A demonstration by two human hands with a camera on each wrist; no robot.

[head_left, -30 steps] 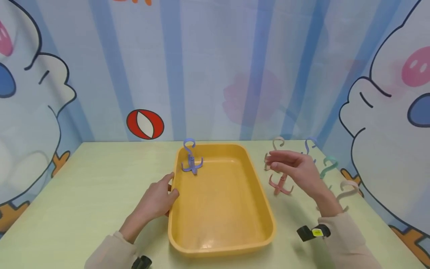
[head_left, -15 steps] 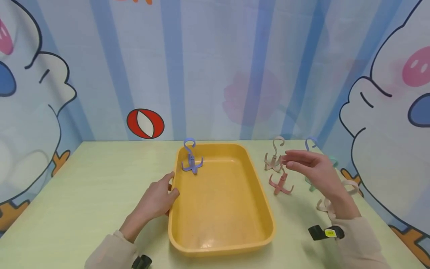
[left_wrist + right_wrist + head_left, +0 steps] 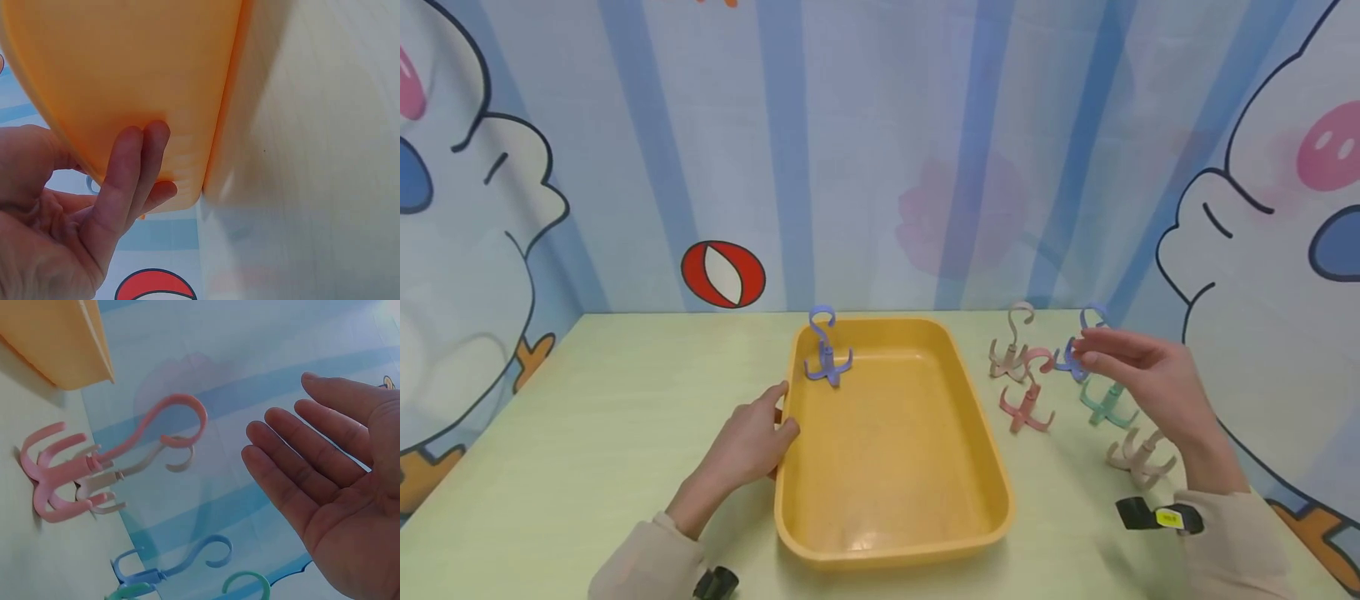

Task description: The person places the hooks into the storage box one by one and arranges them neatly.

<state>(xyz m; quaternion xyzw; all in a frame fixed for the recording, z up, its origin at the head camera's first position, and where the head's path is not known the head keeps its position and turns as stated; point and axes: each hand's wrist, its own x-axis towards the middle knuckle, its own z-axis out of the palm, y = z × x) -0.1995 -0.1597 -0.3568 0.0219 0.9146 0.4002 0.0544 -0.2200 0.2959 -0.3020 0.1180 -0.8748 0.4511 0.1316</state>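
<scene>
My left hand point(image 3: 747, 437) grips the left rim of a yellow tray point(image 3: 889, 552), thumb over the edge; in the left wrist view its fingers point(image 3: 153, 147) lie against the outer wall. Inside the tray's far left corner stands a blue multi-pronged hanging hook point(image 3: 827, 367). My right hand point(image 3: 1161, 387) hovers over the right side of the table, fingers extended and holding nothing. Around it stand a blue hook point(image 3: 1070, 358), a green hook point(image 3: 1107, 407) and a beige hook point(image 3: 1141, 460), partly hidden by this hand. Closer to the tray are a pink hook point(image 3: 65, 472) and another beige hook point(image 3: 1009, 360).
The pale green table point(image 3: 647, 392) ends at a printed backdrop point(image 3: 880, 150) with blue stripes, cartoon figures and a red-and-white ball point(image 3: 723, 274). A black wrist device point(image 3: 1159, 516) shows at my right sleeve, another point(image 3: 717, 583) at my left.
My right hand has moved rightward, from above the pink hook to near the blue and green ones, uncovering the pink and far beige hooks. My left hand and the tray have stayed put.
</scene>
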